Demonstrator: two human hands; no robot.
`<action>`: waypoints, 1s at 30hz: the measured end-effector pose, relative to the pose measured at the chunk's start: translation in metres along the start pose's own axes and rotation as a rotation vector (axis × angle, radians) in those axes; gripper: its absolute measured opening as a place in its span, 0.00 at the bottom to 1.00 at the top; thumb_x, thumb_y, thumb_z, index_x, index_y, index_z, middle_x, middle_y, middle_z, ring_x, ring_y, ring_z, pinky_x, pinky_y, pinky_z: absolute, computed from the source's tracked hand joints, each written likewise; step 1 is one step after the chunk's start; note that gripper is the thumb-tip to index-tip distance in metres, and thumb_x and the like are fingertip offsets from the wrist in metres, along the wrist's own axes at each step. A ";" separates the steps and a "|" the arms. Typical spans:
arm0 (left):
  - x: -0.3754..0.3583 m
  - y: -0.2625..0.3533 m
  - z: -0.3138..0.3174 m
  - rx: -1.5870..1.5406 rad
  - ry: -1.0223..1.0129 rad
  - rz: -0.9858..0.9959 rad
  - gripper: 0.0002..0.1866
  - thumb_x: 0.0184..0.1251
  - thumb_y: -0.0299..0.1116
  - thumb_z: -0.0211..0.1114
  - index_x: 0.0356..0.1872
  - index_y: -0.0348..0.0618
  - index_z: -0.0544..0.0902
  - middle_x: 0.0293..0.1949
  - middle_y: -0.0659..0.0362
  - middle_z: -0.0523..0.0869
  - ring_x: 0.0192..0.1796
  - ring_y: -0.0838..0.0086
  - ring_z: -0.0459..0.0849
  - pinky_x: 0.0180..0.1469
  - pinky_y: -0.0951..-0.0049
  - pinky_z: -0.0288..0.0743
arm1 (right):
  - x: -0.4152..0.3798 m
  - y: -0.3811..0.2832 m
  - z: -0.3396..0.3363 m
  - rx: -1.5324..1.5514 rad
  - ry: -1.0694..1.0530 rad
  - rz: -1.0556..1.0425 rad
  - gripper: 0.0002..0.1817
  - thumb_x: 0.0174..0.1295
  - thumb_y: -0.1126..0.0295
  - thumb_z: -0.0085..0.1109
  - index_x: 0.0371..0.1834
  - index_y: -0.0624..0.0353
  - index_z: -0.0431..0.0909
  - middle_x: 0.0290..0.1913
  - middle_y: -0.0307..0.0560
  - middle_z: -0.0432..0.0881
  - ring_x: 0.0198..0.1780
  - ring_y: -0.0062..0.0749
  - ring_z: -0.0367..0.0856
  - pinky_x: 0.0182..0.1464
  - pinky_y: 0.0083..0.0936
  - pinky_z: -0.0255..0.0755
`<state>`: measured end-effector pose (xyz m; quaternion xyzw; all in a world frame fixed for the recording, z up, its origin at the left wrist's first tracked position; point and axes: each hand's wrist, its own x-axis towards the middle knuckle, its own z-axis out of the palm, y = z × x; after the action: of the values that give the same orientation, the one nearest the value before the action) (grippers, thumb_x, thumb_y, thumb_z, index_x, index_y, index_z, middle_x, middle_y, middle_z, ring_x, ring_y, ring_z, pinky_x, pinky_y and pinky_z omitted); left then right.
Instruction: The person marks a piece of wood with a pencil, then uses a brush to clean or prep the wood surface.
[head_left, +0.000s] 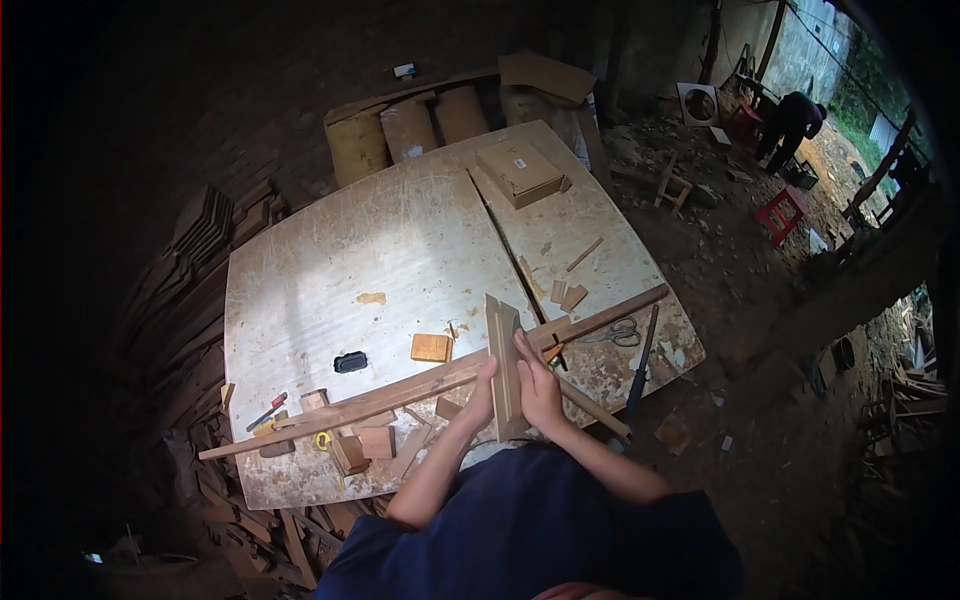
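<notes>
Item: grooved wooden board [504, 362], held upright-lengthwise at table [330, 270] edge, your left hand [482, 392] gripping its 9 o'clock side, your right hand [540, 385] clasping its 3 o'clock side, long wooden strip [400, 392] crossing behind it.

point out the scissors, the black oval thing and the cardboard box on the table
scissors [622, 333], head view, on the handles
black oval thing [350, 362], head view, on its middle
cardboard box [519, 170], head view, on its top face
</notes>
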<state>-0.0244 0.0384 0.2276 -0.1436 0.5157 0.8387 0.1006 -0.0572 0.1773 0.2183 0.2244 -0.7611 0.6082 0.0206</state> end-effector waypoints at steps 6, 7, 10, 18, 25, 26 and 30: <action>0.009 -0.009 0.003 -0.039 0.072 0.147 0.48 0.77 0.73 0.42 0.77 0.38 0.68 0.68 0.45 0.79 0.68 0.59 0.81 0.71 0.59 0.76 | 0.021 0.003 -0.001 0.108 -0.198 0.516 0.22 0.79 0.73 0.50 0.73 0.63 0.76 0.73 0.59 0.79 0.77 0.54 0.73 0.77 0.42 0.66; 0.015 -0.014 -0.002 -0.100 0.088 0.165 0.48 0.77 0.73 0.42 0.77 0.38 0.68 0.68 0.46 0.79 0.69 0.60 0.80 0.71 0.59 0.75 | 0.016 -0.005 0.003 0.052 -0.145 0.293 0.21 0.80 0.72 0.49 0.73 0.63 0.76 0.71 0.60 0.80 0.74 0.55 0.76 0.74 0.41 0.69; 0.018 -0.009 -0.019 -0.313 0.074 0.146 0.47 0.77 0.71 0.44 0.77 0.37 0.68 0.69 0.46 0.77 0.74 0.59 0.75 0.74 0.57 0.72 | -0.008 -0.018 0.009 -0.051 -0.103 -0.173 0.21 0.81 0.71 0.48 0.73 0.64 0.76 0.68 0.62 0.82 0.69 0.55 0.82 0.69 0.39 0.75; 0.023 -0.007 -0.019 -0.402 0.143 0.247 0.49 0.75 0.73 0.44 0.76 0.35 0.67 0.67 0.47 0.78 0.72 0.58 0.77 0.73 0.58 0.72 | -0.007 -0.043 0.003 -0.030 -0.196 -0.188 0.22 0.81 0.71 0.47 0.74 0.64 0.74 0.71 0.63 0.80 0.75 0.55 0.76 0.76 0.40 0.67; 0.026 -0.006 -0.014 -0.326 0.219 0.253 0.51 0.74 0.76 0.41 0.77 0.36 0.66 0.66 0.43 0.78 0.68 0.54 0.78 0.71 0.52 0.72 | -0.003 -0.047 0.005 -0.041 -0.183 -0.200 0.21 0.81 0.73 0.47 0.72 0.67 0.76 0.71 0.61 0.80 0.76 0.49 0.76 0.77 0.36 0.67; 0.024 0.006 -0.018 -0.467 0.217 0.191 0.50 0.75 0.75 0.40 0.76 0.37 0.67 0.65 0.43 0.78 0.68 0.53 0.78 0.71 0.51 0.72 | -0.009 -0.055 0.003 -0.049 -0.230 -0.284 0.21 0.81 0.73 0.47 0.72 0.67 0.76 0.69 0.61 0.81 0.74 0.49 0.78 0.75 0.34 0.69; 0.038 -0.009 -0.014 -0.255 0.286 0.364 0.51 0.73 0.76 0.40 0.76 0.37 0.67 0.65 0.44 0.78 0.69 0.53 0.77 0.71 0.51 0.72 | 0.018 -0.007 0.004 0.138 -0.275 0.277 0.22 0.79 0.76 0.49 0.73 0.66 0.76 0.72 0.62 0.79 0.77 0.54 0.74 0.78 0.37 0.66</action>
<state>-0.0552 0.0307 0.2015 -0.1772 0.4319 0.8724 -0.1448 -0.0701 0.1668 0.2291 0.1995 -0.7370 0.6194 -0.1825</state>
